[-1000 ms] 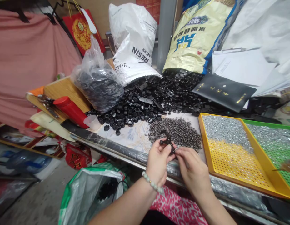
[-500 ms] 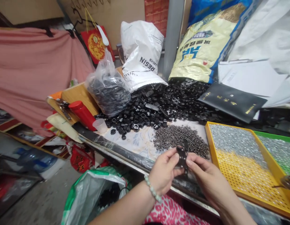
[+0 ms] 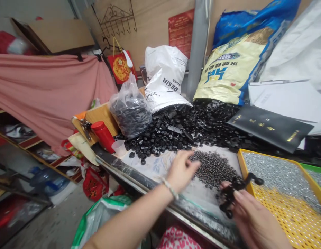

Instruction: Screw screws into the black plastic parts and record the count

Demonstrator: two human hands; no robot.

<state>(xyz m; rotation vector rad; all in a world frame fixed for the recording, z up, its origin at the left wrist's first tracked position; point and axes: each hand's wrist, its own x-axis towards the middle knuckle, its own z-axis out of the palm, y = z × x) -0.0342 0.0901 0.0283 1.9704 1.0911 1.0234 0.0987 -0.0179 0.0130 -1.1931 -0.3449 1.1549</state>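
My right hand (image 3: 250, 211) grips a black plastic part (image 3: 231, 192) with several arms and knobbed ends; what kind of part it is I cannot tell. It is held above the table's front edge, just left of the yellow tray. Bare of any visible object, my left hand (image 3: 181, 171) is stretched over the table, thumb and fingers apart. Its fingertips are at the left side of a heap of small, dark, shiny bead-like pieces (image 3: 214, 167). Whether they touch the heap is not clear.
Behind the heap lie many black plastic parts (image 3: 160, 138), spilling from a white resin sack (image 3: 167, 79). A yellow perforated tray (image 3: 277, 207) of small silvery pieces stands right, near a black folder (image 3: 269, 128). A red canister (image 3: 102, 136) and clear cup (image 3: 119, 148) stand left.
My left hand has let go of the black plastic part and moved left and up to the heap. My right hand has carried the part to the right and tilted it. The view has shifted.
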